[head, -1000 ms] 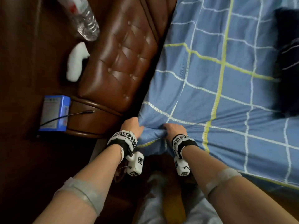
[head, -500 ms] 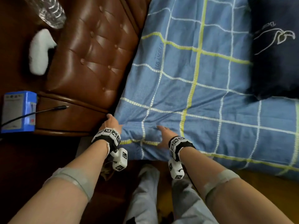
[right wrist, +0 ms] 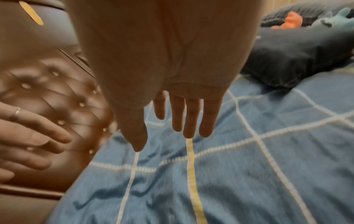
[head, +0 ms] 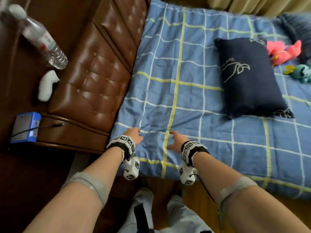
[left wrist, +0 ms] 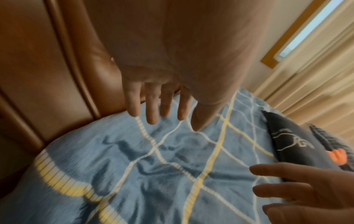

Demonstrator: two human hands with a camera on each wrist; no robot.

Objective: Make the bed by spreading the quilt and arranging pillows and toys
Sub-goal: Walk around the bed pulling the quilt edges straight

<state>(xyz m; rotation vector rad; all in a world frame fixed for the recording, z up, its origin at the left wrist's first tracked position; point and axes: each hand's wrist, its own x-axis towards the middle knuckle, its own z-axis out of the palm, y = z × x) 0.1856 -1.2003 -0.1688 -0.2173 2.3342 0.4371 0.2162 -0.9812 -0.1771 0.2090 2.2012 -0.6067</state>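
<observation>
Both hands have let go of the bunched corner they were gripping a second ago: left hand [head: 134, 135] and right hand [head: 176, 140] now hover with fingers straight, holding nothing, over the blue plaid quilt [head: 185, 101], spread flat next to the brown leather headboard [head: 94, 84]. Further back a navy pillow [head: 247, 78] lies on the quilt, then a pink toy [head: 284, 51] and a green toy [head: 301, 73] beyond it.

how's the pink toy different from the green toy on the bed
The pink toy is bright pink and looks larger; the green toy is teal with a yellow part. The pink toy lies farther up the bed, the green toy nearer. Both are soft toys on the blue quilt, right of the dark pillow.
</observation>
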